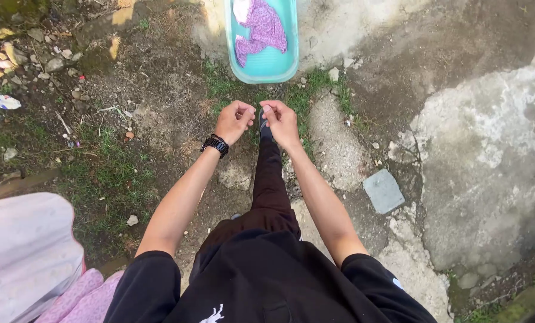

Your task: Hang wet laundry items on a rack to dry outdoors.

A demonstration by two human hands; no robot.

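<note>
Bare dirt ground [160, 72] with patchy grass and broken concrete lies below. Both the left hand [234, 121] and right hand [281, 122] are curled nearly together, fingertips pinched; what they grip is too small to tell. Just beyond them sits a turquoise basin [267, 63] holding purple cloth [263, 29].

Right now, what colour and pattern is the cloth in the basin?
Purple with a fine pale speckled print; the cloth lies in the turquoise basin, best seen in the head view.

Black short sleeves, black wristwatch [215, 145], dark trousers
</note>
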